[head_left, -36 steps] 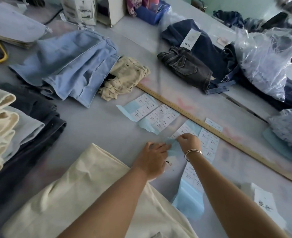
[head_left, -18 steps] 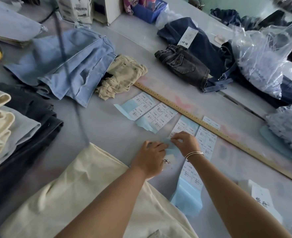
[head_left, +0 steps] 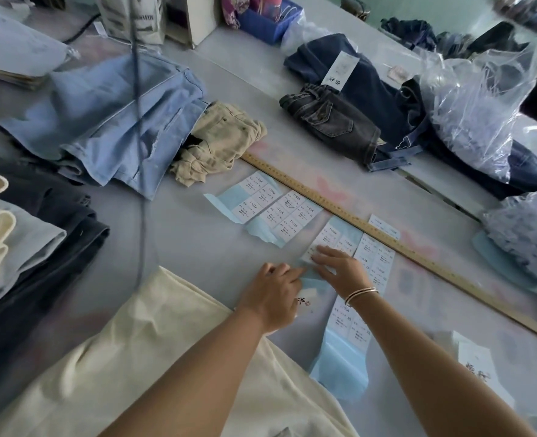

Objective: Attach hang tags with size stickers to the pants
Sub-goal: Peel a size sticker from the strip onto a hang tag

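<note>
The cream fabric pants (head_left: 153,367) lie at the bench's (head_left: 182,247) near edge, no tag seen attached yet. The left hand (head_left: 273,294) is pressed, fingers loosely curled, on a white hang tag (head_left: 306,302). The right hand (head_left: 339,269) is laid flat-fingered, grasping nothing, on a white-and-blue size sticker sheet (head_left: 339,236). Sticking and attaching seem left.

A wide pale grey table (head_left: 178,247) fills nearly the whole view, its surface lit evenly by soft daylight, with faint pink stains near the long wooden ruler (head_left: 396,244) that lies diagonally across it. At the far right a second, paler table surface (head_left: 371,48) runs beside it, and beyond that shows a strip of light green wall (head_left: 418,7).
</note>
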`<state>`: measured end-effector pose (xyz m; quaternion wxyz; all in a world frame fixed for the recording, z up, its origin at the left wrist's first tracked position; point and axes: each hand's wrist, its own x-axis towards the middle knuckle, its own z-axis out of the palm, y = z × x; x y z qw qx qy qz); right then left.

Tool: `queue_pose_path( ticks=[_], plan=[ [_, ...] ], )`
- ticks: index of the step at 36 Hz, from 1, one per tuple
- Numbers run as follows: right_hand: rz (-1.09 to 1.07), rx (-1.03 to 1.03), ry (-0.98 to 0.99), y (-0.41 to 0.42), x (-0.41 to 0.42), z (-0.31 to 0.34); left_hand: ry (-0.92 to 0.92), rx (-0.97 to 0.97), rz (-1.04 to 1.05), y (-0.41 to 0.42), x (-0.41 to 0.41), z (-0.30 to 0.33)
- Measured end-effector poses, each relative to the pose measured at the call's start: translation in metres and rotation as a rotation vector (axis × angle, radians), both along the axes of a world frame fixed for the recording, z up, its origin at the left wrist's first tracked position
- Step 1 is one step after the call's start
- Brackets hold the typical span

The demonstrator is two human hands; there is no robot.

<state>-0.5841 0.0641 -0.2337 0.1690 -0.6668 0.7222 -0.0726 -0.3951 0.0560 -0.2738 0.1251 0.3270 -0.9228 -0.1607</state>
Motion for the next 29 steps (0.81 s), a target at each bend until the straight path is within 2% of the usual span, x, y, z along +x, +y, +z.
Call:
queue_pose_path(
  ticks=[4, 11, 16, 29],
  plan=[
    [-0.020, -0.062, 0.027, 0.001, 0.006, -0.001, 0.076, -0.059, 0.014, 0.001, 0.000, 0.000],
    [-0.074, -0.084, 0.010, -0.002, 0.007, 0.003, 0.031, -0.020, 0.013, 0.000, 0.000, 0.003],
    [-0.063, -0.060, 0.023, -0.005, 0.006, 0.005, -0.027, 0.012, 0.004, 0.000, 0.000, 0.002],
    [-0.013, 0.010, 0.083, -0.013, 0.010, 0.010, 0.050, -0.081, 0.017, 0.002, 0.001, 0.003]
  ],
)
